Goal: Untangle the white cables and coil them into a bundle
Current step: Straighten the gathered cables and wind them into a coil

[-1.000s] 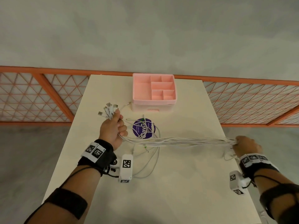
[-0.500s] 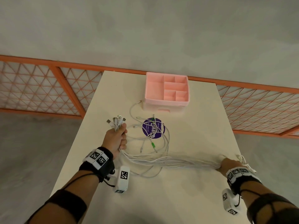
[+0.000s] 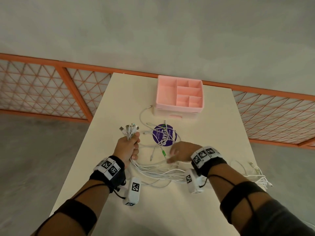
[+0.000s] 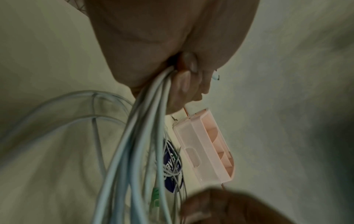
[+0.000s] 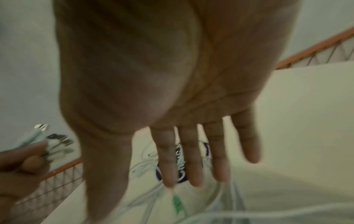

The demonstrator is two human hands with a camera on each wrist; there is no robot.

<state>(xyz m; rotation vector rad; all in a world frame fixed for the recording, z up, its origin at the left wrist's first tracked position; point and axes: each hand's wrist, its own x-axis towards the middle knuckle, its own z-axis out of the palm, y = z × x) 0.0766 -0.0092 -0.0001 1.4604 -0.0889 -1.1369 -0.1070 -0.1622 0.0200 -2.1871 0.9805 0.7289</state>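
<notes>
White cables [image 3: 158,171] sag across near table [image 3: 170,210], right ends trailing at right edge. Left hand [image 3: 127,147] fisted round cable bundle, plugs sticking up. Right hand [image 3: 180,151] flat, fingers straight, empty, above strands. Farther: purple sticker [image 3: 164,135], pink organiser [image 3: 179,95].

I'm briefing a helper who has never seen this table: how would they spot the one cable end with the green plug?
Start at the pink organizer box at the table's far end, then come nearer to the round purple sticker. Just nearer than it, left of the right hand, lies the green plug. Every other connector there is white or metal.
</notes>
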